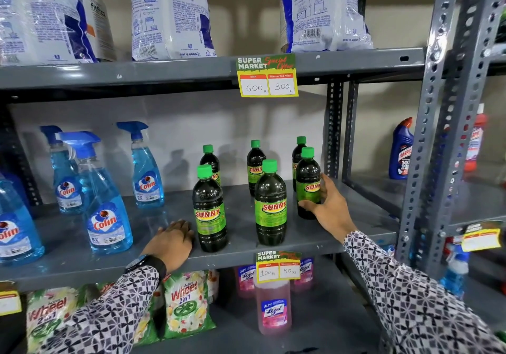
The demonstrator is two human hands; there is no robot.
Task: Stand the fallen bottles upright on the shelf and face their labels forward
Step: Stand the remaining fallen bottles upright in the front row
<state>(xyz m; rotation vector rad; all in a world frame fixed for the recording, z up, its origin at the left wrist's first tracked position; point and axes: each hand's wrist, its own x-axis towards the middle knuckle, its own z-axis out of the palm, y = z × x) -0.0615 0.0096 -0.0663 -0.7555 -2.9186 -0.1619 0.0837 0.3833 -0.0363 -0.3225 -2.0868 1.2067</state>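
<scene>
Several dark Sunny bottles with green caps and green labels stand upright on the grey middle shelf [342, 233]. My right hand [327, 205] wraps around the front right Sunny bottle [308, 181], whose label is turned partly to the right. The front left bottle [209, 211] and front middle bottle [270, 205] show their labels forward. My left hand [172, 240] rests flat on the shelf just left of the front left bottle, holding nothing. Three more Sunny bottles [255, 167] stand behind.
Blue Colin spray bottles [105, 208] stand at the left of the same shelf. White detergent bags fill the shelf above, with a price tag [267, 75] on its edge. Wheel packets [187, 304] and pink Lizol bottles [273, 307] sit below. A perforated upright post [440, 123] stands to the right.
</scene>
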